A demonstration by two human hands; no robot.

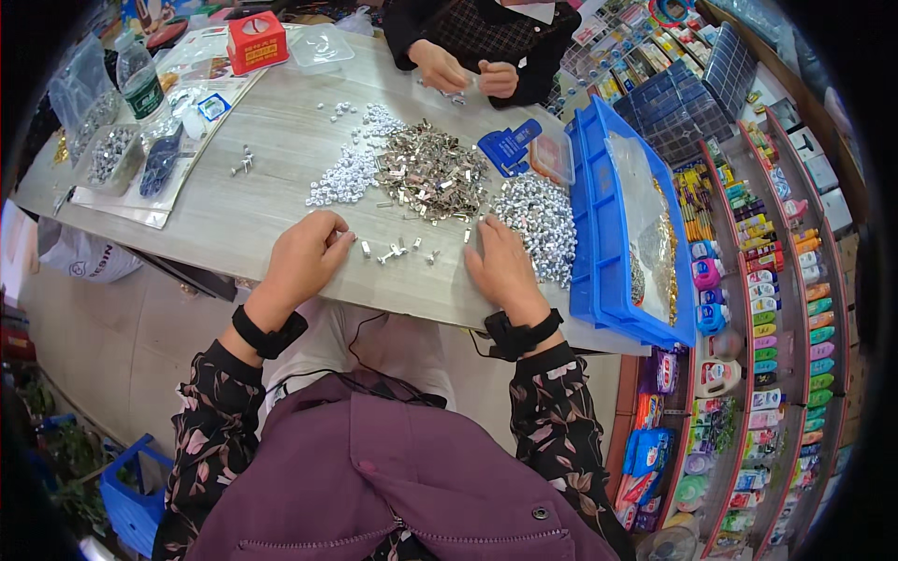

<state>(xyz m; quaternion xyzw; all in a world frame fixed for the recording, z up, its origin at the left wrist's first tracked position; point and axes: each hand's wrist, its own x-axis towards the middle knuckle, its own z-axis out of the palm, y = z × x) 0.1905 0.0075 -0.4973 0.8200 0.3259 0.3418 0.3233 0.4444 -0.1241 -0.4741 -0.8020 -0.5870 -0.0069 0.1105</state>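
On the table's near edge, my left hand rests with fingers curled and thumb close to the forefinger; anything in that pinch is too small to make out. My right hand lies with thumb and forefinger apart, beside a small metal piece. Between the hands are a few loose metal pieces, some with white parts. Beyond them spreads a pile of small metal clip-like parts. Small white pieces lie left of it, and a heap of white-and-silver pieces sits right of it, near my right hand.
A blue crate with bags stands at the right; a blue plastic holder and a clear lidded box are beside it. A co-worker's hands work across the table. At left are a bottle, a tub and a red box.
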